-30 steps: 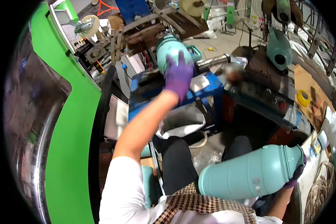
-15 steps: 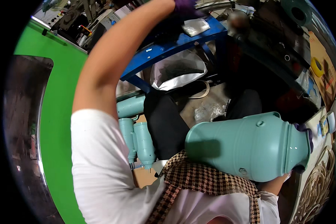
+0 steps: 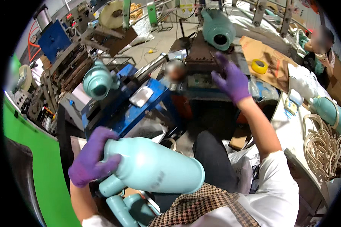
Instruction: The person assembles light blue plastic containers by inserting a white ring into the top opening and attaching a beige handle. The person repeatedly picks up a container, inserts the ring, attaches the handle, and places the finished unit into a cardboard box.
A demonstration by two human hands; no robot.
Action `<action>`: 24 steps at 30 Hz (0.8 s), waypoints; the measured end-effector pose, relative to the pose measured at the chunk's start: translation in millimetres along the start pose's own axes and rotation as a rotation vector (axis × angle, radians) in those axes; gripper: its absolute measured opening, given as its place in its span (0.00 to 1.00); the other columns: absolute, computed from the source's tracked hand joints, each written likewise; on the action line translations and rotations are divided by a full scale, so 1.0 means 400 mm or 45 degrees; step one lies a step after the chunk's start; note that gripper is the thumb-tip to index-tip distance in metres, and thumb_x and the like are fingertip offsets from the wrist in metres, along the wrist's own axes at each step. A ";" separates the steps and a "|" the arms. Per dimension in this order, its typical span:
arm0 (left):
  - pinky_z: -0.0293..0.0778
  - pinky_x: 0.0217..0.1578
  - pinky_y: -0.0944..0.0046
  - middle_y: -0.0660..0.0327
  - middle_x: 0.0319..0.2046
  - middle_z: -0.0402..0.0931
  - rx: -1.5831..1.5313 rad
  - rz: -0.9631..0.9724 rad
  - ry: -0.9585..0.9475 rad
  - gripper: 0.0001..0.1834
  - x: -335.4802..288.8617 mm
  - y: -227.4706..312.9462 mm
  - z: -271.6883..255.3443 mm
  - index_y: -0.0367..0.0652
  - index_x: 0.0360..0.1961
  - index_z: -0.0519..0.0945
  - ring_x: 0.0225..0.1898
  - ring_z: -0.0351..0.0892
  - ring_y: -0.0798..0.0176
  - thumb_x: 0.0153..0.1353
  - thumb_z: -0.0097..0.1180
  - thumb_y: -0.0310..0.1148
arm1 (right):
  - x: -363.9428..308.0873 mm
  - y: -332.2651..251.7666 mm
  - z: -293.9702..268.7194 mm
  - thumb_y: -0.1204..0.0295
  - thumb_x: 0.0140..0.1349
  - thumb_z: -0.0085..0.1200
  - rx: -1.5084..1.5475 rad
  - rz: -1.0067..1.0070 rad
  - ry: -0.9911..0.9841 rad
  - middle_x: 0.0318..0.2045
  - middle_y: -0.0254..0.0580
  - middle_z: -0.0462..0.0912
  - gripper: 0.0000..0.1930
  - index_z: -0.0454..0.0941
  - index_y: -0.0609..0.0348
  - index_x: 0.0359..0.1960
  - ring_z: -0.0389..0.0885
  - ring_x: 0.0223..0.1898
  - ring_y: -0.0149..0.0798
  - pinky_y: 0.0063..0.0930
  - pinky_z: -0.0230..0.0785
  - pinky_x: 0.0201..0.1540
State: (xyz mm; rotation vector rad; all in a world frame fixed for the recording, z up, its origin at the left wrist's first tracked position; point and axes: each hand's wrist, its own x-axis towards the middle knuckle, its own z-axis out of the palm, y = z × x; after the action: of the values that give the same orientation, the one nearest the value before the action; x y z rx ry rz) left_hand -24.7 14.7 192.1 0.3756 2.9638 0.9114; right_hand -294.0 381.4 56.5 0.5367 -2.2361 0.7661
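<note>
A large teal thermos flask casing (image 3: 155,164) lies tilted across my lap, its wide base to the right. My left hand (image 3: 96,157), in a purple glove, is closed round its narrower neck end, with the thumb on top. My right hand (image 3: 232,80), also purple-gloved, is stretched ahead with its fingers apart and nothing in them. Nearest to it, a second teal casing (image 3: 218,29) rests on the dark machine (image 3: 206,56), its round opening facing me. Another teal casing (image 3: 98,81) sits on the blue workbench machine at left, opening toward me.
A white packet (image 3: 141,96) lies on the blue bench (image 3: 155,92). More teal casings (image 3: 121,210) stand low at my left. On the right are yellow tape (image 3: 259,66) on cardboard, a white table (image 3: 286,130) and coiled beige strips (image 3: 324,151). Another person (image 3: 322,49) is at far right.
The casing on my lap has passed from my right hand to my left, its neck now pointing left. My right hand has reached forward, empty. The view has tilted up.
</note>
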 end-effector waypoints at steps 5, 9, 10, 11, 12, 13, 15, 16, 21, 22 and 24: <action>0.76 0.40 0.68 0.61 0.50 0.73 -0.610 -0.420 0.858 0.20 -0.085 -0.197 0.099 0.44 0.56 0.74 0.49 0.75 0.66 0.69 0.52 0.44 | 0.222 0.227 0.001 0.62 0.57 0.60 -0.783 -0.087 -0.065 0.42 0.47 0.79 0.25 0.73 0.49 0.57 0.81 0.42 0.53 0.47 0.74 0.42; 0.81 0.34 0.69 0.58 0.54 0.70 -0.747 -0.397 1.150 0.23 -0.079 -0.277 0.208 0.41 0.61 0.71 0.55 0.75 0.61 0.70 0.51 0.42 | -0.031 0.124 -0.123 0.70 0.46 0.62 -0.604 -0.672 0.310 0.37 0.45 0.78 0.23 0.73 0.52 0.47 0.79 0.40 0.52 0.46 0.72 0.41; 0.81 0.40 0.67 0.56 0.56 0.69 -0.693 -0.326 1.227 0.22 -0.048 -0.234 0.218 0.42 0.61 0.70 0.57 0.72 0.61 0.69 0.52 0.40 | -0.134 0.055 -0.219 0.70 0.45 0.62 -0.440 -0.825 0.334 0.35 0.46 0.77 0.19 0.75 0.52 0.42 0.78 0.38 0.53 0.44 0.72 0.41; 0.78 0.45 0.66 0.56 0.54 0.70 -0.660 -0.186 1.283 0.22 -0.001 -0.231 0.218 0.41 0.61 0.69 0.54 0.74 0.61 0.70 0.54 0.38 | -0.228 0.037 -0.290 0.70 0.42 0.64 -0.315 -0.926 0.420 0.35 0.48 0.78 0.17 0.76 0.54 0.36 0.78 0.37 0.54 0.43 0.72 0.41; 0.76 0.51 0.64 0.56 0.53 0.72 -0.688 -0.002 1.297 0.22 0.090 -0.226 0.239 0.41 0.62 0.67 0.50 0.77 0.62 0.71 0.56 0.36 | -0.333 0.044 -0.394 0.72 0.39 0.66 -0.260 -0.789 0.460 0.36 0.48 0.79 0.16 0.77 0.57 0.32 0.79 0.37 0.51 0.44 0.72 0.41; 0.75 0.52 0.65 0.57 0.53 0.72 -0.864 0.043 1.217 0.22 0.144 -0.275 0.224 0.41 0.62 0.67 0.50 0.76 0.63 0.70 0.56 0.31 | -0.428 0.049 -0.464 0.65 0.44 0.65 -0.075 -0.574 0.483 0.37 0.45 0.79 0.18 0.77 0.59 0.35 0.79 0.39 0.47 0.42 0.73 0.43; 0.77 0.54 0.69 0.57 0.53 0.70 -0.804 0.352 1.183 0.26 0.350 -0.139 0.285 0.41 0.61 0.66 0.54 0.76 0.62 0.65 0.61 0.25 | -0.584 0.047 -0.607 0.50 0.53 0.63 0.601 0.151 0.681 0.39 0.40 0.80 0.26 0.77 0.62 0.40 0.79 0.42 0.40 0.38 0.73 0.45; 0.74 0.55 0.62 0.57 0.52 0.70 -0.423 0.562 1.263 0.29 0.441 -0.091 0.315 0.44 0.58 0.69 0.55 0.73 0.58 0.59 0.68 0.32 | -0.621 0.051 -0.647 0.42 0.57 0.62 0.806 0.318 0.800 0.40 0.38 0.80 0.32 0.77 0.64 0.43 0.79 0.43 0.36 0.36 0.73 0.47; 0.78 0.45 0.50 0.52 0.52 0.65 0.721 0.796 1.249 0.27 0.798 0.138 0.523 0.57 0.51 0.76 0.55 0.67 0.42 0.47 0.69 0.31 | -0.705 0.093 -0.694 0.44 0.59 0.62 0.864 0.375 0.616 0.23 0.32 0.68 0.29 0.63 0.54 0.19 0.67 0.28 0.28 0.27 0.60 0.30; 0.80 0.42 0.49 0.53 0.52 0.64 0.767 0.721 1.189 0.25 0.865 0.167 0.539 0.58 0.51 0.76 0.55 0.68 0.41 0.50 0.66 0.31 | -0.694 0.050 -0.687 0.45 0.60 0.61 0.815 0.303 0.564 0.22 0.31 0.65 0.30 0.61 0.53 0.17 0.65 0.26 0.27 0.27 0.58 0.28; 0.80 0.41 0.47 0.54 0.54 0.66 0.761 0.746 1.104 0.17 1.001 0.198 0.523 0.58 0.50 0.77 0.55 0.70 0.39 0.59 0.57 0.29 | -0.670 -0.002 -0.640 0.45 0.64 0.57 0.810 0.489 0.581 0.20 0.31 0.67 0.31 0.61 0.53 0.15 0.65 0.23 0.28 0.26 0.56 0.24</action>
State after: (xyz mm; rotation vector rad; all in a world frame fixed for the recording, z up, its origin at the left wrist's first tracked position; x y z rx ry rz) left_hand -377.3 287.2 83.9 1.1712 4.0045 0.1219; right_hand 9.4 589.2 9.2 0.1779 -1.6588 1.6400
